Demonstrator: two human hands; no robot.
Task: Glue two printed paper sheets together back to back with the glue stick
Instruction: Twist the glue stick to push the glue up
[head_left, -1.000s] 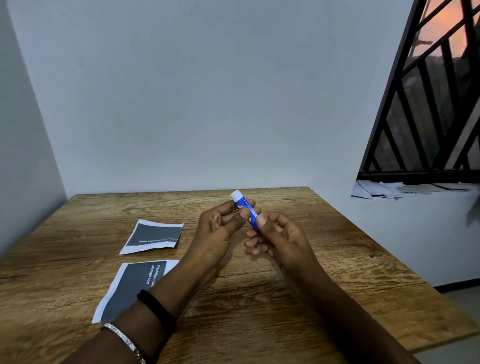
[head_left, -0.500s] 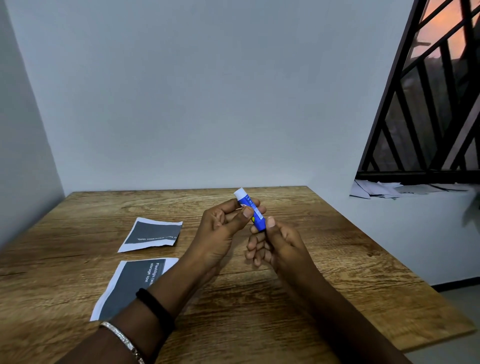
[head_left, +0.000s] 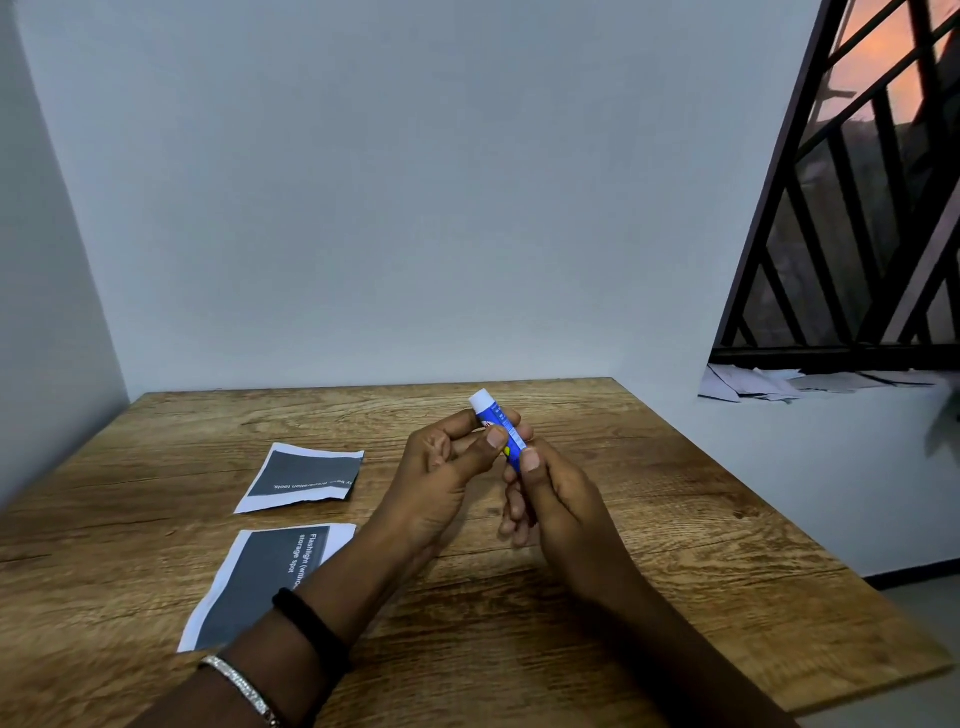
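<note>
A blue glue stick (head_left: 497, 425) with a white end pointing up and away is held tilted above the middle of the wooden table (head_left: 649, 519). My left hand (head_left: 447, 473) pinches its upper part between thumb and fingers. My right hand (head_left: 550, 499) grips its lower end, which the fingers hide. Two printed paper sheets lie print side up on the left: a smaller one (head_left: 304, 477) farther back and a larger one (head_left: 260, 577) near me, partly covered by my left forearm.
The table stands in a corner, with walls behind and to the left. Its right edge drops off to the floor. A barred window (head_left: 857, 208) is at the right, with loose papers (head_left: 753, 384) on its sill.
The glue stick and both hands have shifted slightly to the right. My right thumb has slid up onto the stick's lower part. The papers have not moved.
</note>
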